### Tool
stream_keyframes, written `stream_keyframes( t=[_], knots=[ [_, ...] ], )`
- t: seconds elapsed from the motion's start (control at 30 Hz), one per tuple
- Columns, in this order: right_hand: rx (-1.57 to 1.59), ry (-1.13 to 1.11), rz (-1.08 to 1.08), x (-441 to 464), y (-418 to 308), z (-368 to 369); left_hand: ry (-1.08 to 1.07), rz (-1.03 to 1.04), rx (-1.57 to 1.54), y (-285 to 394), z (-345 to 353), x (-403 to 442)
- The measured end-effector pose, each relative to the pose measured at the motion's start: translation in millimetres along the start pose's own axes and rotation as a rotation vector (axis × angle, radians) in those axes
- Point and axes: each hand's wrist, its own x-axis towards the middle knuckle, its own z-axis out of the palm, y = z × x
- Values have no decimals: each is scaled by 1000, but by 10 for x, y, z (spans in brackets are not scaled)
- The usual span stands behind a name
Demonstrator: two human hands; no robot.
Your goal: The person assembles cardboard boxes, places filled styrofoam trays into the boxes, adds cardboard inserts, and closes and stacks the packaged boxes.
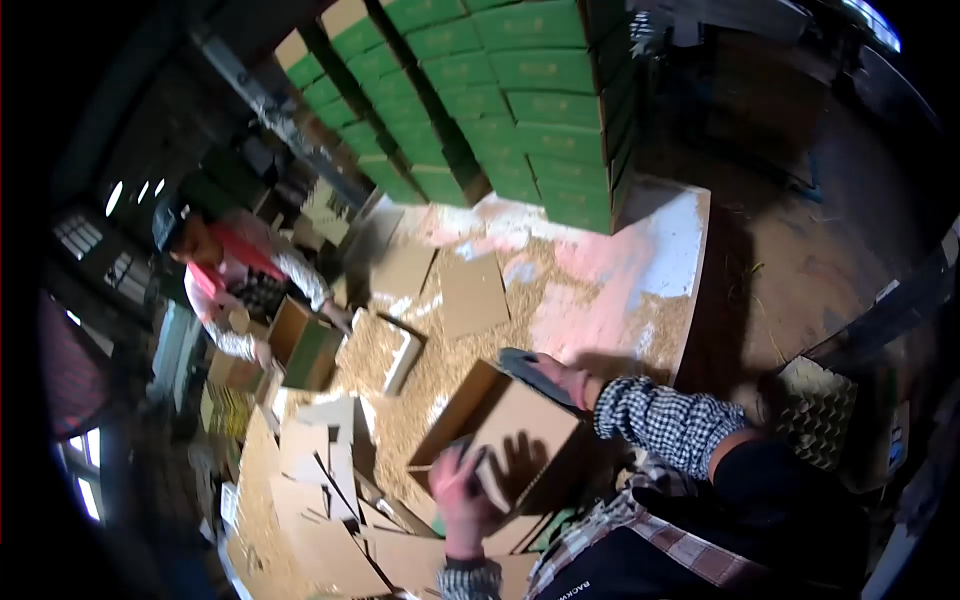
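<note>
An open cardboard box (515,435) with a bare brown inside sits tilted in front of me on the table. My right hand (552,380), in a pink glove with dark grey fingers, lies stretched along the box's far right edge. Over the near left side of the box is my left hand (468,495), in the same kind of glove. Its fingers are apart and slightly blurred, and I cannot tell if they touch the wall. A shadow of spread fingers falls inside the box.
Green boxes (545,110) are stacked at the back of the table (590,310). Flat cardboard sheets (475,295) and sawdust-like shavings (400,430) lie around. Across the table a person (240,270) handles a green-sided box (305,345); a shavings-covered block (380,350) lies nearby.
</note>
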Motion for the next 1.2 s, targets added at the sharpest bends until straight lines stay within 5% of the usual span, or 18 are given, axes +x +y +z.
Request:
stream_keyframes(
  t=[0.03,0.1,0.17,0.23,0.3,0.4,0.5,0.67,0.77,0.83,0.87,0.9,0.97,1.03,1.1,1.13,1.2],
  knots=[
    [-186,-56,-174,157,233,-173,338,-191,-312,-104,-86,-120],
    [-550,-69,-557,467,707,-516,501,-552,-1149,-174,-48,-305],
    [-1262,288,40,316,941,-259,171,-791,-1904,-1334,1268,-911],
    [-1210,178,85,228,716,-98,194,-913,-1787,-785,1160,-548],
    [-681,-100,-88,125,646,-237,176,-869,-1724,-524,1041,-163],
    [-341,-74,-60,-46,671,-398,134,-720,-1646,-91,612,597],
    [-221,-119,-49,-222,-356,-543,127,-506,-1619,232,110,1335],
    [-442,-31,-1120,-699,-3131,-909,176,-52,-1561,989,-1295,2739],
    [-410,470,-1760,-946,-5034,-1393,184,180,-1552,1482,-2022,3550],
    [-320,865,-1951,-769,-6374,-1996,125,336,-1543,1833,-2424,4095],
    [-143,859,-1521,-834,-6720,-2164,83,397,-1536,2023,-2599,4398],
    [-61,808,-1515,-596,-7163,-2400,37,429,-1531,2216,-2743,4723],
    [168,600,-1431,-419,-7546,-2535,185,145,-1599,2737,-2930,5253],
    [86,666,-1328,-191,-7604,-2665,-178,168,-1310,2504,-3109,5952],
    [-142,702,-1501,196,-7758,-3148,-32,-34,-1033,2627,-3015,6201],
    [-334,691,-1707,451,-7844,-3574,365,101,-422,2435,-2960,6608],
    [-47,501,-1560,206,-7393,-3252,716,485,288,1822,-2831,7500]
  ],
)
